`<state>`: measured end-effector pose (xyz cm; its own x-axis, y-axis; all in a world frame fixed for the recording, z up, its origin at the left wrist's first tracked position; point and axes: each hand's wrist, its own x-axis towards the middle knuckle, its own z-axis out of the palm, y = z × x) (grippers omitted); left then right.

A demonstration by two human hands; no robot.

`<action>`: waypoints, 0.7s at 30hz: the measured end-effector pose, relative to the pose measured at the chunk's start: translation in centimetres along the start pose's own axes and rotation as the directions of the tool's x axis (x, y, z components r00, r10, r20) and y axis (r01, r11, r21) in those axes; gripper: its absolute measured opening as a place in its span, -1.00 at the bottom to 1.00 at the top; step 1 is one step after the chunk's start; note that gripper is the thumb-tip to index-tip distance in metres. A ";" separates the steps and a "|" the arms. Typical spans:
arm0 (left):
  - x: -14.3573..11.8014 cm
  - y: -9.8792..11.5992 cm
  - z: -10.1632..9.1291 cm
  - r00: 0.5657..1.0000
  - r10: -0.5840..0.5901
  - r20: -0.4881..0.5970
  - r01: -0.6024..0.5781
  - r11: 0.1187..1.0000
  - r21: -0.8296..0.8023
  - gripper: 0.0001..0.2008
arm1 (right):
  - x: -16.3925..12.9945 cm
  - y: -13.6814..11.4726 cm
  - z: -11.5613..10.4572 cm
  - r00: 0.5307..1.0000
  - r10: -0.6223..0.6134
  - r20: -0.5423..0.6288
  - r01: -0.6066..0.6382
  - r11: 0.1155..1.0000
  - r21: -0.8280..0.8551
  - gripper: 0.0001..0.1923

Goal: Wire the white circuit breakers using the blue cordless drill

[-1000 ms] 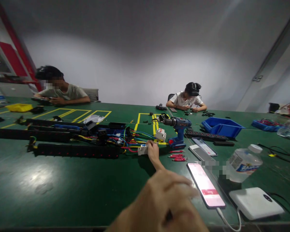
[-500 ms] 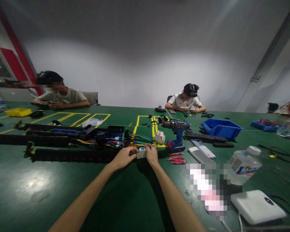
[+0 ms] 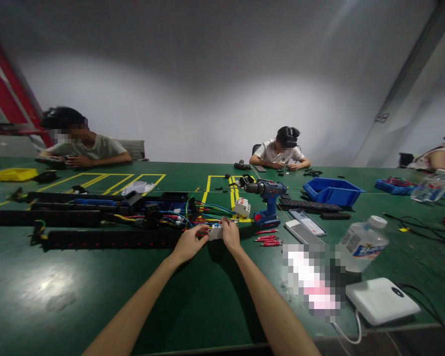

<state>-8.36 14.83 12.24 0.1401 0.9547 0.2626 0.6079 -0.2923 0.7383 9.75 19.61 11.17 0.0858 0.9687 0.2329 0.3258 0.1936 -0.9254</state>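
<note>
One white block (image 3: 216, 233) sits between the two hands, just in front of the loose ends of the coloured wires (image 3: 212, 210); whether it touches the green worktop (image 3: 77, 311) cannot be told. The left hand (image 3: 189, 242) has its fingers pinching the block's left end, and the right hand (image 3: 230, 235) pinches the right end. A second white block (image 3: 242, 207) stands just beyond, near one blue drill (image 3: 267, 189). Several red pieces (image 3: 270, 243), too small to count surely, lie near the right hand. To the right are two blue bins (image 3: 333, 194), two bottles (image 3: 363, 247) and one white power pack (image 3: 381, 301). Three other people (image 3: 269, 151) sit around the worktop.
</note>
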 end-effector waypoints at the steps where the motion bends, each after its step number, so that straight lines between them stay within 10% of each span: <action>1: 0.0 -0.1 0.1 1.000 -0.003 -0.012 0.003 1.000 -0.001 -0.55 | 0.0 0.0 0.1 1.000 0.008 0.001 -0.008 1.000 0.007 -0.51; 21: 0.1 0.1 0.6 0.999 -0.022 -0.032 0.024 0.999 0.045 -0.62 | 0.5 -1.4 -0.8 0.991 -0.112 0.068 0.107 0.992 0.062 -0.65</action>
<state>-7.82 14.90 11.95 0.1013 0.9587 0.2659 0.6452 -0.2667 0.7159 10.11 19.74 12.82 -0.0157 0.9494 0.3137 0.2736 0.3058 -0.9119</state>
